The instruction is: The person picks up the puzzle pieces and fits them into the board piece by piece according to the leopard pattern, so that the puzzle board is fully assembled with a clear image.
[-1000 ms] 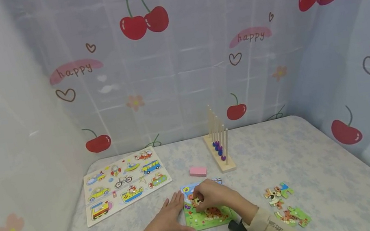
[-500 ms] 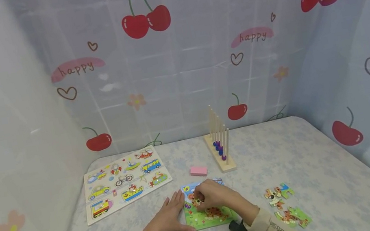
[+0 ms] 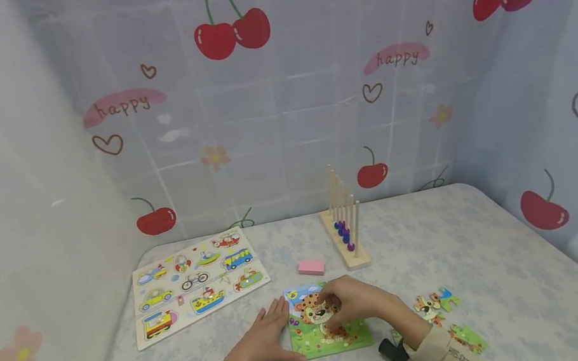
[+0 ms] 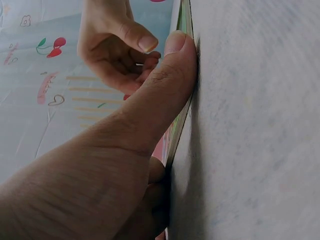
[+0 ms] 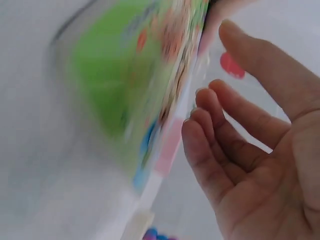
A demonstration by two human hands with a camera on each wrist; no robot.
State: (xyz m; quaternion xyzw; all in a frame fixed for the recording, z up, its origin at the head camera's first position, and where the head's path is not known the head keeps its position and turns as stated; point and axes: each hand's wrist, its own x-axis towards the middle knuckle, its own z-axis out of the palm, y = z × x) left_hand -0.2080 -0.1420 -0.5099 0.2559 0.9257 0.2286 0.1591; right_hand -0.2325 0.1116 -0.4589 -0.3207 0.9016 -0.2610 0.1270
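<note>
A small jigsaw puzzle board (image 3: pixel 312 343) with a spotted leopard on green grass lies flat before me. My left hand (image 3: pixel 267 344) rests along its left side, fingers straight and thumb at the near corner. In the left wrist view, the thumb (image 4: pixel 172 70) presses the board's edge. Over the right part of the board hovers my right hand (image 3: pixel 357 299), covering some of the leopard. The right wrist view shows that hand (image 5: pixel 260 145) with loosely bent fingers, holding nothing, apart from the blurred board (image 5: pixel 115 75).
Loose puzzle pieces (image 3: pixel 429 305) lie on the table to the right, with more pieces (image 3: pixel 469 339) partly behind the right sleeve. A pink block (image 3: pixel 311 267) sits beyond the board. Behind it stands a wooden peg rack (image 3: pixel 357 259) with beads. A vehicle puzzle board (image 3: pixel 181 312) lies left.
My right hand has shifted right and its fingers have spread from the pinch over the leopard's face, baring more of the picture. The left hand has stayed in place.
</note>
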